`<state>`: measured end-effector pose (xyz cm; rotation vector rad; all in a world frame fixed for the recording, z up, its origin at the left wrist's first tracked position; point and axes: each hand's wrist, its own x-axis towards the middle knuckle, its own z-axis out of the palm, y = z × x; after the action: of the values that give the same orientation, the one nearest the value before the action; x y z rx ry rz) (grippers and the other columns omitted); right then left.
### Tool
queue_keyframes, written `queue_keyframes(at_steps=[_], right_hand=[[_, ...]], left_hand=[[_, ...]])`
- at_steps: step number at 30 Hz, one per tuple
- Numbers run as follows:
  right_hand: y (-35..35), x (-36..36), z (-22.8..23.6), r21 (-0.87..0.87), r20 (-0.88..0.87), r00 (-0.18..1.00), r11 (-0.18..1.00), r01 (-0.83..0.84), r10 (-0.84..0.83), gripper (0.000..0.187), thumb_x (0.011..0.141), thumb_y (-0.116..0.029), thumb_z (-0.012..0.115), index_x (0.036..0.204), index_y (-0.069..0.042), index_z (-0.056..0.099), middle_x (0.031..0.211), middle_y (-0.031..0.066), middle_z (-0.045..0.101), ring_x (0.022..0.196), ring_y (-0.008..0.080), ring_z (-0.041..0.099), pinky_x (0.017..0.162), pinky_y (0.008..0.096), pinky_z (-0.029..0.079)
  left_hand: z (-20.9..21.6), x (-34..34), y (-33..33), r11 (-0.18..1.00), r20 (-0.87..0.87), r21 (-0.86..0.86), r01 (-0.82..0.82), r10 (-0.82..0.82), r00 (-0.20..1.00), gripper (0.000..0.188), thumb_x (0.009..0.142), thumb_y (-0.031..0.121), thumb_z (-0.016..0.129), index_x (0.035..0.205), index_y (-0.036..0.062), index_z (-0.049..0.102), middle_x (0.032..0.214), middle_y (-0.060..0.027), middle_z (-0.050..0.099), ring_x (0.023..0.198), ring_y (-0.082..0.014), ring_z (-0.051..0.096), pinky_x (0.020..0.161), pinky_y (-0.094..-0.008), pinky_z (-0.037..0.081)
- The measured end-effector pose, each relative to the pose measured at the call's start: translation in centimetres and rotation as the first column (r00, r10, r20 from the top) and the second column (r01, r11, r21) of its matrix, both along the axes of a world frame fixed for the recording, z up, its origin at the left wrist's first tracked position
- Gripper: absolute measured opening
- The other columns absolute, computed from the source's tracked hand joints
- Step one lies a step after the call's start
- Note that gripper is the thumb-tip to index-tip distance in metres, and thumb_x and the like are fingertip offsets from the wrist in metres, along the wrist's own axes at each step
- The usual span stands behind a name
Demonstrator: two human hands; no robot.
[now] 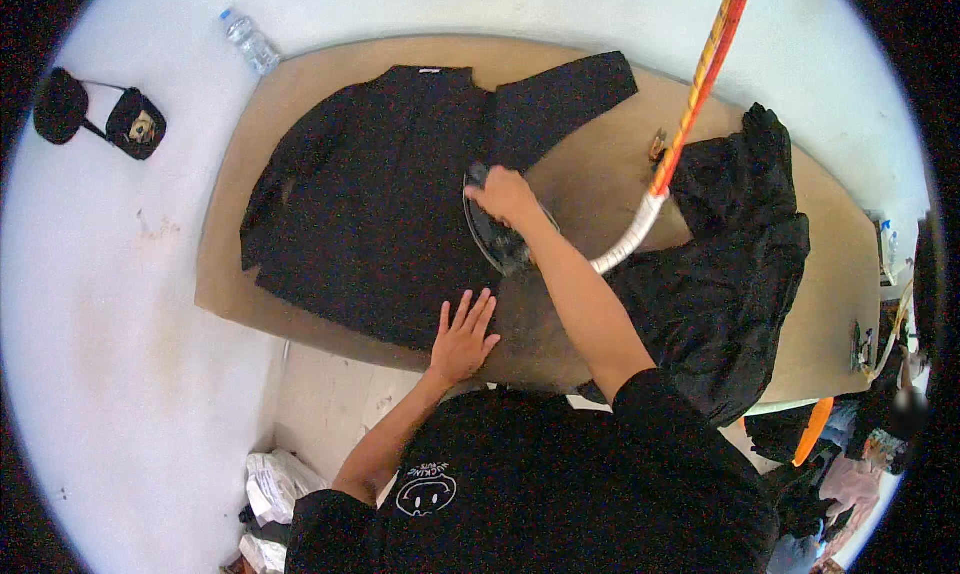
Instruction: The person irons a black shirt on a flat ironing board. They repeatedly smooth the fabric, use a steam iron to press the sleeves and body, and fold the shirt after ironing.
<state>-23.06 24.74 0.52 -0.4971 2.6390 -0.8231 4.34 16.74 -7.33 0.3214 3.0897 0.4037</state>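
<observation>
While the right hand (505, 196), fingers clenched, grasps a dark, curved-sided iron (495, 238) on a flat-spread black fabric garment (350, 194), the left hand (463, 344) lies at that garment's near edge, fingers released, spread. Beneath: broad brown desk (600, 169). Right: crumpled black cloth garment (722, 274). Far left: clear, blue-capped plastic bottle (252, 44).

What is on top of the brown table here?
Mainly a spread black top, left hand at its lower edge; an iron in the right hand; bunched black cloth at right. The tabletop beneath the fabrics and the iron's underside are hidden.
</observation>
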Motion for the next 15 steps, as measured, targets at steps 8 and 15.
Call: queue_keyframes(at_steps=[8,15], right_hand=[[-2.5,3.7,-1.5,-0.014,0.113,0.993,1.0,-0.027,0.028,0.049,0.087,-0.043,0.072,0.088,0.006,0.067,0.066,0.0217,0.067,0.072,0.0356,0.072,0.075,0.0436,0.057],[-1.8,20.0,1.1,0.052,0.119,0.971,0.975,-0.216,0.209,0.06,0.086,-0.053,0.069,0.11,0.003,0.067,0.098,0.0267,0.07,0.094,0.0445,0.067,0.086,0.0506,0.053]], left_hand=[[0.3,2.1,-2.4,0.893,0.108,0.447,0.045,-0.104,0.989,0.049,0.101,0.033,0.052,0.147,0.0153,0.046,0.153,-0.0058,0.044,0.143,-0.0282,0.038,0.118,-0.0563,0.022],[-1.5,0.5,-20.5,0.887,-0.067,0.037,-0.46,0.462,0.884,0.06,0.1,0.039,0.054,0.154,0.0168,0.039,0.164,-0.0106,0.027,0.15,-0.0338,0.025,0.116,-0.0661,0.016]])
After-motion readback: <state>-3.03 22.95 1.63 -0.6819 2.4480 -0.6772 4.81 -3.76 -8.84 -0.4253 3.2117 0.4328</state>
